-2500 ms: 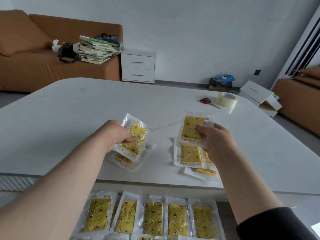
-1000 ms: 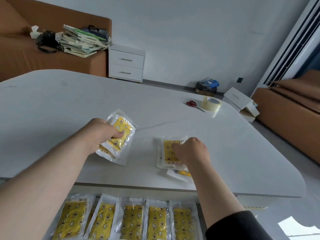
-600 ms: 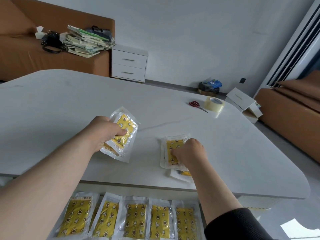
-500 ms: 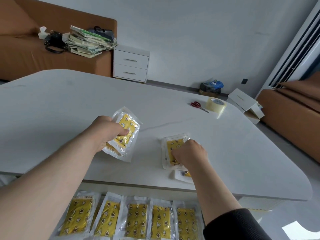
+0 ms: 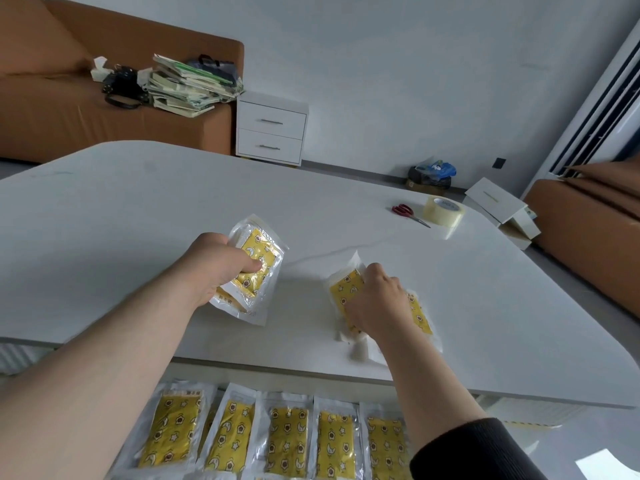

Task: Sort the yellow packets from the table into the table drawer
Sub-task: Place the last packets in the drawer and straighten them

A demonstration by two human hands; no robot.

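Note:
My left hand point(image 5: 221, 268) grips a small stack of yellow packets point(image 5: 258, 261) in clear wrapping, held tilted just above the white table point(image 5: 104, 216). To the right, my right hand point(image 5: 377, 299) grips the top packet point(image 5: 346, 289) of a small pile near the table's front edge and tips it up. Another packet point(image 5: 420, 315) of that pile lies flat under my wrist. Below the table edge, several yellow packets point(image 5: 287, 441) lie side by side in a row in the open drawer.
Red-handled scissors point(image 5: 405, 211) and a roll of clear tape point(image 5: 445, 211) lie at the table's far right. Beyond the table are a brown sofa point(image 5: 52, 109) with stacked books point(image 5: 187, 86), a white nightstand point(image 5: 272, 129) and a white box point(image 5: 498, 206) on the floor.
My right hand set its raised packet on the pile, pressed it, and now lifts the top packet's edge. My left hand keeps holding its stack, shifted slightly.

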